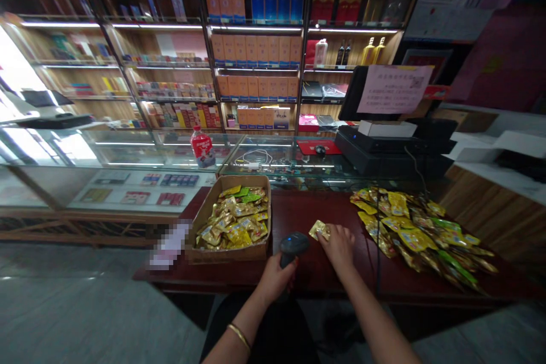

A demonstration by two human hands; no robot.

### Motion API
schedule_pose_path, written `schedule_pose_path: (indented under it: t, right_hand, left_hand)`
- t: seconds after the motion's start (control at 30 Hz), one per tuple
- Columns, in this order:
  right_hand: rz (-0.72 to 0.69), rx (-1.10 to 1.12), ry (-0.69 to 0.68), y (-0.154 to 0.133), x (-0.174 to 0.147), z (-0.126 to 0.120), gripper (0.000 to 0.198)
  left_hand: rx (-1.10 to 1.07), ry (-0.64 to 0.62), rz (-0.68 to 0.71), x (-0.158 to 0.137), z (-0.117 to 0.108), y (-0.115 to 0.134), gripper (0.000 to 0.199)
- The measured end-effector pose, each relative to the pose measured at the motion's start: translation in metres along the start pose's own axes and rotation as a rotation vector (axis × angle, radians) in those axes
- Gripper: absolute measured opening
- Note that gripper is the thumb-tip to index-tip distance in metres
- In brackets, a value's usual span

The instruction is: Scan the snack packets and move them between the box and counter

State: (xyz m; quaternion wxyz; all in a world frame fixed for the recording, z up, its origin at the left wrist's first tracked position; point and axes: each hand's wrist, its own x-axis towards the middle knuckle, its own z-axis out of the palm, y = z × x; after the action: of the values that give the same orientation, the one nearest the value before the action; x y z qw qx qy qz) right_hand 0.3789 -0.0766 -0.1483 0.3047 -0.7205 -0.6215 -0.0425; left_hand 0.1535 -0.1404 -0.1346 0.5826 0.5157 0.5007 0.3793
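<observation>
My left hand is wrapped round the handle of a dark barcode scanner, which has a small blue light on top. To its right, my right hand grips a small gold snack packet just above the dark red table. A cardboard box full of gold, yellow and green packets stands left of the scanner. Beyond my right hand lies a loose pile of similar packets. The fingertips of my right hand are partly hidden behind the packet and the hand itself.
A thin dark cable hangs across the table by the pile. Behind the table runs a glass display counter bearing a red bottle, a computer mouse and a black cash register. A paper lies at the table's left edge.
</observation>
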Motion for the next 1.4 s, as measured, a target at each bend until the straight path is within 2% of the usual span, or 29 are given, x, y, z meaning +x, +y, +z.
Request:
schedule_pose_path:
  t: [0.2,0.43,0.7,0.83,0.97,1.07,1.2,1.3,1.33,1.4]
  right_hand:
    - [0.040,0.221,0.094,0.006,-0.002,0.007,0.035]
    - [-0.014,0.378,0.136,0.006,-0.001,0.007,0.038]
    - [-0.054,0.477,0.106,0.004,0.000,0.005,0.040]
    - [0.020,0.546,0.031,0.010,-0.003,0.006,0.040]
    - [0.184,0.614,0.002,0.011,0.012,0.002,0.043]
    - [0.214,0.690,-0.013,-0.023,0.040,-0.001,0.045]
    - [0.030,0.805,-0.172,-0.121,0.071,0.009,0.030]
    - [-0.085,0.813,-0.235,-0.184,0.084,0.022,0.031]
    - [-0.101,0.794,-0.229,-0.193,0.088,0.025,0.031]
    - [-0.093,0.726,-0.178,-0.187,0.093,0.025,0.031]
  left_hand:
    - [0.005,-0.005,-0.012,0.000,-0.001,0.003,0.041]
    - [-0.024,-0.027,0.005,-0.004,-0.002,0.006,0.037]
    - [-0.027,-0.022,0.008,-0.004,0.001,0.005,0.034]
    - [-0.067,-0.019,0.023,-0.005,0.003,0.006,0.037]
    - [-0.079,-0.005,0.005,-0.005,0.004,0.008,0.036]
    - [-0.082,-0.020,0.008,-0.004,0.004,0.006,0.034]
    - [-0.079,-0.025,0.021,-0.001,0.003,0.000,0.033]
    - [-0.068,-0.008,0.025,0.001,0.001,-0.002,0.035]
    - [-0.064,-0.006,0.026,0.002,0.001,-0.002,0.036]
    - [-0.053,-0.003,0.031,0.003,0.000,-0.001,0.039]
